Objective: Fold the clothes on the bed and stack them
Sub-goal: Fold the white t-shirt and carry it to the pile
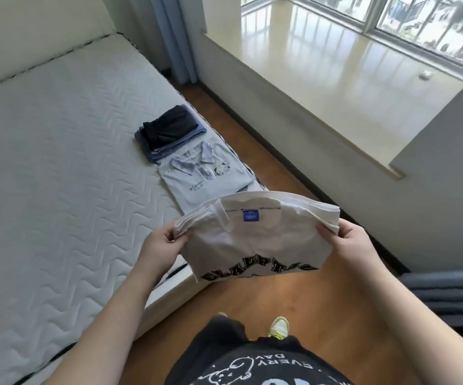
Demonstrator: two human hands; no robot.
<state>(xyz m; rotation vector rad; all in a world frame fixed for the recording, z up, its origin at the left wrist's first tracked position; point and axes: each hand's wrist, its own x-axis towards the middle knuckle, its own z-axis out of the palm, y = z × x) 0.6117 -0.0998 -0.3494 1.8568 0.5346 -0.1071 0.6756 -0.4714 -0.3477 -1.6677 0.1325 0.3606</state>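
A folded white T-shirt (pixel 255 240) with black lettering and a blue neck label hangs in the air over the bed's near edge. My left hand (pixel 163 243) grips its left side and my right hand (pixel 347 240) grips its right side. Just beyond it, a folded light grey polo shirt (pixel 205 176) with a cartoon print lies flat on the white quilted mattress (pixel 58 162). Behind the polo sits a stack of folded dark and blue clothes (pixel 169 132), also near the mattress's right edge.
Wooden floor (pixel 294 295) runs along the right of the bed, where I stand. A wide glossy window ledge (pixel 336 79) lies to the right, a blue curtain (pixel 172 37) hangs at the far corner, and grey-blue fabric (pixel 447 295) lies at the right edge.
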